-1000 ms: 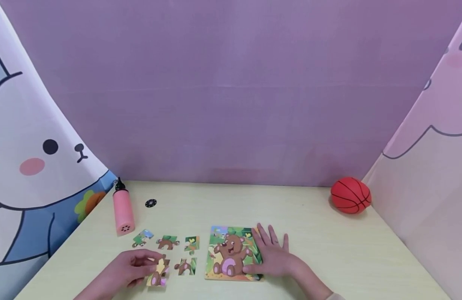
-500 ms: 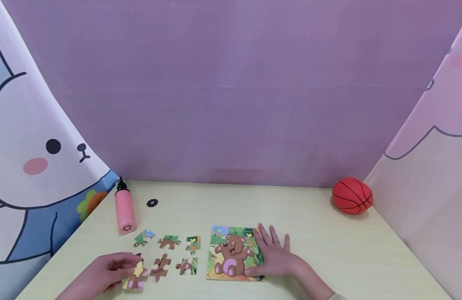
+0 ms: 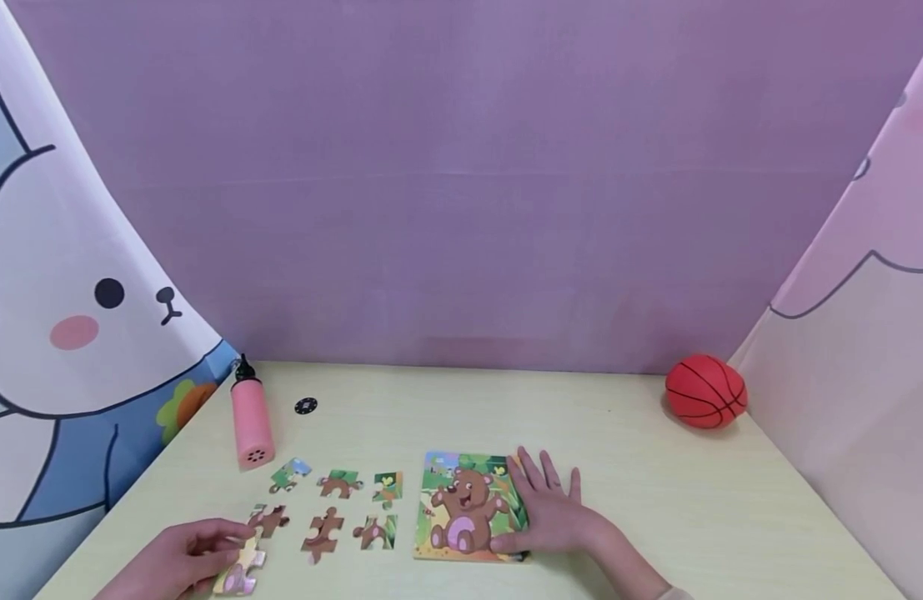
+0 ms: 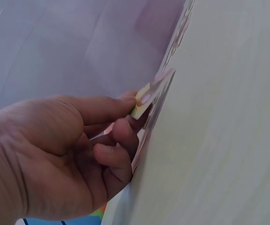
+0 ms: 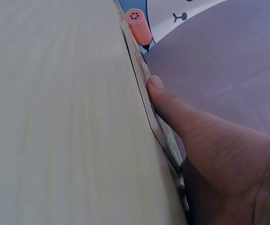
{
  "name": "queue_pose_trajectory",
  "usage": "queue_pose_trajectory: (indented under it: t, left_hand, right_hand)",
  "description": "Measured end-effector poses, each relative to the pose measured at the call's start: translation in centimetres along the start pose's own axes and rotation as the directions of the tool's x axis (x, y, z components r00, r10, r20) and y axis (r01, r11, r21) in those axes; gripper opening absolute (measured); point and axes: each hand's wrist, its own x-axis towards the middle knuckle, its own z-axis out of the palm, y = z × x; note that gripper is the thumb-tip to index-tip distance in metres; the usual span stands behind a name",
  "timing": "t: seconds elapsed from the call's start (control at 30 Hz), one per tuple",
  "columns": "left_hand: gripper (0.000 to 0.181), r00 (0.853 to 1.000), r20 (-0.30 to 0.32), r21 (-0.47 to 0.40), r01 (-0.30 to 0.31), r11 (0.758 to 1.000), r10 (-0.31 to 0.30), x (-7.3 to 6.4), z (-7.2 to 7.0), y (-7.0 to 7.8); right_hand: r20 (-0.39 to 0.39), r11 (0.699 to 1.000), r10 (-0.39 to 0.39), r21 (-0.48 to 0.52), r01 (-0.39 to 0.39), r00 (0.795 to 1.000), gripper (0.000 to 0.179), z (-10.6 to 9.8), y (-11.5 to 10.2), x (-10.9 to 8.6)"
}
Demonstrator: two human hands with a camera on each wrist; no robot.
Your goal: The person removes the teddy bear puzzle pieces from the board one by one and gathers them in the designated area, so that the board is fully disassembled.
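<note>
Between thumb and fingers, my left hand (image 3: pixel 182 557) pinches a jigsaw puzzle piece (image 3: pixel 239 570) with yellow, brown and pink print. In the left wrist view that piece (image 4: pixel 149 96) is tilted, one edge close over the table. Several other pieces lie in two rough rows, among them a brown piece (image 3: pixel 269 521) just beyond the held one, another brown piece (image 3: pixel 323 533) and a green-and-brown piece (image 3: pixel 375 532). My right hand (image 3: pixel 547 512) lies flat with fingers spread over the right edge of the bear picture board (image 3: pixel 461 508), its thumb resting on the board's lower part.
A pink pump-like bottle (image 3: pixel 252 423) with a black nozzle lies at the back left, beside a small black disc (image 3: pixel 306 406). At the back right sits a red ball (image 3: pixel 705 392) with black lines. Purple cloth (image 3: pixel 461 183) hangs behind the table (image 3: pixel 581 425).
My left hand has moved left and toward the near edge with the pinched piece, coming away from the brown pieces, which now lie on the table. The right hand stays on the board.
</note>
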Motion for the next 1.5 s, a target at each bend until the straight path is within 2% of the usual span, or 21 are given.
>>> queue_pose_trajectory:
  t: [0.23, 0.5, 0.63, 0.73, 0.93, 1.07, 1.13, 1.17, 1.3, 1.4, 1.5]
  left_hand:
    - [0.033, 1.0, 0.005, 0.006, 0.001, 1.0, -0.001, 0.3, -0.1, -0.4]
    - [0.033, 0.995, -0.085, 0.085, 0.055, 0.995, -0.048, 0.7, -0.2, -0.6]
    - [0.03, 0.993, -0.109, 0.097, 0.061, 0.993, -0.051, 0.6, 0.3, 0.6]
    - [0.027, 0.994, -0.11, 0.08, 0.032, 0.996, -0.023, 0.8, 1.1, 2.1]
    - [0.025, 0.996, -0.085, -0.03, -0.036, 0.999, 0.033, 1.0, 2.6, 4.6]
    - [0.022, 0.995, -0.039, -0.106, -0.093, 0.99, 0.09, 1.2, 3.7, 5.8]
    - [0.021, 0.99, -0.002, -0.138, -0.141, 0.98, 0.142, 1.5, 4.2, 6.5]
    - [0.021, 0.984, 0.021, -0.149, -0.175, 0.973, 0.18, 1.6, 4.5, 6.8]
    - [0.023, 0.956, 0.11, -0.235, -0.241, 0.942, 0.272, 2.2, 6.0, 8.1]
    - [0.029, 0.939, 0.159, -0.273, -0.256, 0.927, 0.306, 2.6, 7.1, 9.1]
    - [0.03, 0.922, 0.176, -0.268, -0.293, 0.918, 0.345, 3.0, 8.2, 10.1]
  right_hand:
    - [-0.006, 1.0, 0.003, 0.003, -0.003, 1.0, 0.124, 0.1, 0.1, 0.0]
    - [-0.002, 1.0, -0.003, 0.01, 0.003, 1.0, 0.123, 0.1, 0.0, 0.0]
    - [-0.004, 1.0, -0.001, 0.004, 0.001, 1.0, 0.123, 0.2, 0.0, 0.1]
    - [-0.003, 1.0, 0.002, 0.004, -0.002, 1.0, 0.123, 0.2, 0.1, 0.2]
    - [-0.004, 1.0, 0.001, 0.008, -0.001, 1.0, 0.123, 0.3, 0.1, 0.2]
    - [-0.007, 1.0, 0.003, 0.007, -0.003, 1.0, 0.123, 0.3, 0.1, 0.1]
    - [-0.008, 1.0, 0.001, 0.005, -0.001, 1.0, 0.123, 0.2, 0.1, 0.1]
    - [-0.008, 1.0, 0.001, 0.005, -0.001, 1.0, 0.123, 0.2, 0.1, 0.1]
    - [-0.007, 1.0, -0.003, 0.01, 0.003, 1.0, 0.123, 0.2, 0.1, 0.1]
    - [0.001, 1.0, -0.008, 0.023, 0.008, 1.0, 0.123, 0.1, 0.1, 0.2]
    - [0.0, 0.999, -0.014, 0.042, 0.014, 1.0, 0.124, 0.2, 0.3, 0.3]
